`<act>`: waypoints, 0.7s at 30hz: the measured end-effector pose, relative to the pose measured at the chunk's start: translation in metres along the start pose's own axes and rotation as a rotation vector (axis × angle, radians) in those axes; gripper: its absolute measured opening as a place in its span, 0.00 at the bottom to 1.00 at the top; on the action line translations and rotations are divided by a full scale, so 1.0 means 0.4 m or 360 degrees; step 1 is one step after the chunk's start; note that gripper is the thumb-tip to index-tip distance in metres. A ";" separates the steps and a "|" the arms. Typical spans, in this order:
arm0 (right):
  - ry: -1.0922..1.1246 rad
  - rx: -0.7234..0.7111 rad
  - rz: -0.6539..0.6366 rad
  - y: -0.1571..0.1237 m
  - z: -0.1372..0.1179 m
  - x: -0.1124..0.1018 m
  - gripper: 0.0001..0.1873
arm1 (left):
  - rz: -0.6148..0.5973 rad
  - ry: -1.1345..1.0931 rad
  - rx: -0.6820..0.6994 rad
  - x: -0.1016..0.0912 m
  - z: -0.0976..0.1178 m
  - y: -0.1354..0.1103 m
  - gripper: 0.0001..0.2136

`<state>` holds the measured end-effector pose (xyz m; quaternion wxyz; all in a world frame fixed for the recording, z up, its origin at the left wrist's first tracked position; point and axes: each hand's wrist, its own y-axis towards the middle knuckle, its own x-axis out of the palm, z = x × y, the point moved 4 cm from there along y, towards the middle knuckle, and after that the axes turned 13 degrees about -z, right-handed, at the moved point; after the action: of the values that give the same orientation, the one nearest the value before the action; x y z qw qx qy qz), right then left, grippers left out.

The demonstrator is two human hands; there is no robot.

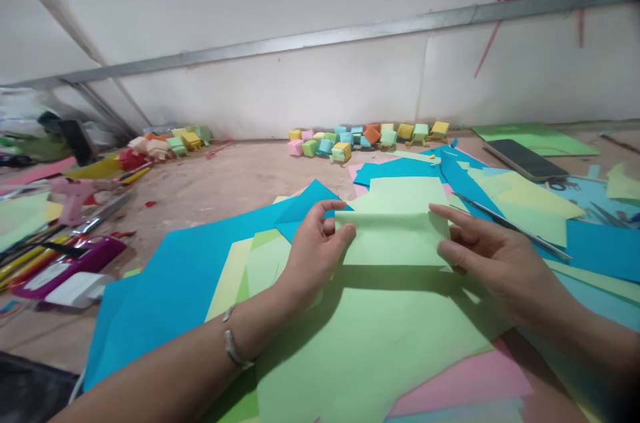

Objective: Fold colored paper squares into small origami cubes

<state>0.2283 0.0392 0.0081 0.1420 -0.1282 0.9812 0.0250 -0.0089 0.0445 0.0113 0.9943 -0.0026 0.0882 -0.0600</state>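
A light green sheet of paper (395,240) with a crease across its upper part is held up between both hands. My left hand (320,250) pinches its left edge, thumb in front and fingers curled behind. At the right edge, my right hand (483,243) has its index fingertip near the crease and its thumb lower on the edge; its other fingers are partly hidden behind. Under the hands lies a larger light green sheet (340,343), shaded by the held paper. Scissors (515,226) lie beside my right hand, partly hidden by it.
Blue sheets (155,296) spread to the left. Several small paper cubes (341,152) stand along the wall. A phone (525,160) rests at the right back. At left are a pink glue gun (73,200), a purple case (95,260) and pens.
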 end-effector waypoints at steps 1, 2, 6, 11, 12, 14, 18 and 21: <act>-0.0030 -0.0014 0.0048 -0.001 0.000 -0.001 0.26 | -0.0004 0.0019 -0.0001 0.000 -0.002 0.001 0.15; -0.0059 -0.0027 0.0097 -0.002 0.000 -0.002 0.23 | 0.0002 0.0056 0.0011 -0.001 -0.002 0.001 0.14; -0.0132 0.0027 0.0118 -0.002 0.001 -0.006 0.20 | 0.0065 0.0589 0.0334 -0.010 0.014 -0.001 0.13; -0.0057 0.0168 0.0051 -0.002 0.008 -0.010 0.18 | 0.0087 0.1554 0.1260 0.025 0.055 -0.047 0.17; 0.0000 0.0202 0.0035 -0.002 0.010 -0.008 0.19 | 0.0056 0.1659 0.1371 0.035 0.057 -0.056 0.20; 0.0165 0.0281 -0.0017 -0.005 0.014 0.002 0.22 | -0.0006 0.1820 0.1463 0.054 0.058 -0.068 0.25; 0.0389 0.0416 -0.0088 -0.012 0.017 0.020 0.24 | 0.0072 0.1978 0.1521 0.068 0.069 -0.081 0.13; 0.0374 0.0495 -0.0114 -0.013 0.022 0.019 0.21 | 0.0100 0.2031 0.1609 0.066 0.080 -0.087 0.13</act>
<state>0.2249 0.0328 -0.0025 0.0455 -0.1416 0.9779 -0.1472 0.0185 0.0067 0.0389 0.6349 0.4838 0.6000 -0.0544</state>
